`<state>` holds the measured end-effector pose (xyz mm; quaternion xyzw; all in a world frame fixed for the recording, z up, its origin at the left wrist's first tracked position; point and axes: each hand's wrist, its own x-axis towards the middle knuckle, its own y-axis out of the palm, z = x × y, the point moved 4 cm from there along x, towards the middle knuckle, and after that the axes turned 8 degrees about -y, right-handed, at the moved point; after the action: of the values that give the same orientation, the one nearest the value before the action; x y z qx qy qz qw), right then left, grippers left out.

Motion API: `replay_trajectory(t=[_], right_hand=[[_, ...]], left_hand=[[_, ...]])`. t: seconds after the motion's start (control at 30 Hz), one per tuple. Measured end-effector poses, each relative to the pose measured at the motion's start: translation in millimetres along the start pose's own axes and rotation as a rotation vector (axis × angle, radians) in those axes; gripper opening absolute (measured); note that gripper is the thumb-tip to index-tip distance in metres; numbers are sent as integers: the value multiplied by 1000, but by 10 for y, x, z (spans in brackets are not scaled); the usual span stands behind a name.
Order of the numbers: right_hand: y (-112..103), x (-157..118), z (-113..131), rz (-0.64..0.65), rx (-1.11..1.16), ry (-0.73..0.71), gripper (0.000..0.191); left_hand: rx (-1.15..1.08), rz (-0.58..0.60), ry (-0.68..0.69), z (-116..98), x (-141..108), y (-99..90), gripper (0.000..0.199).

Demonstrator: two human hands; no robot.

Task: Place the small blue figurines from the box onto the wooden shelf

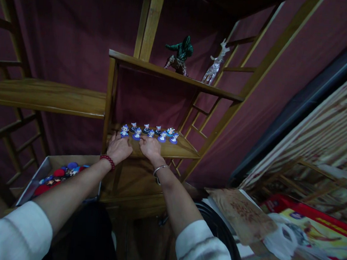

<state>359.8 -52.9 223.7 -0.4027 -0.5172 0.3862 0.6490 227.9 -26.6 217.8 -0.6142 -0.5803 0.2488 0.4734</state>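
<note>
Two rows of small figurines stand on a wooden shelf point(178, 150). The front row is purple and white, with one figurine point(125, 130) at its left end and another point(174, 137) at its right end. Behind are darker ones, among them a small figurine point(146, 128). My left hand point(119, 147), with a red bead bracelet, rests at the shelf's front edge just below the leftmost figurine. My right hand point(150, 146), with a silver bracelet, lies beside the middle figurine point(151, 133). The fingertips of both hands are too small and dark to read clearly.
A green-hooded figure point(180, 54) and a clear deer figure point(216, 63) stand on the upper shelf point(154, 67). An open box point(37, 179) of colourful figures sits lower left. Lower right are a black round rim point(231, 236), a brown board point(242, 213) and a plastic bag point(282, 236).
</note>
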Motion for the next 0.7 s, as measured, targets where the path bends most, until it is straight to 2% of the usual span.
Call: replay_trajectory(t=[0.13,0.7], right_hand=[[10,4,-7,7,-1,0,32],[-11,-8,24,28,-35,38,33]], left_hand=[[-4,3,13,-12,9,-9,38],[44,-122,73,10,-38,-14,35]])
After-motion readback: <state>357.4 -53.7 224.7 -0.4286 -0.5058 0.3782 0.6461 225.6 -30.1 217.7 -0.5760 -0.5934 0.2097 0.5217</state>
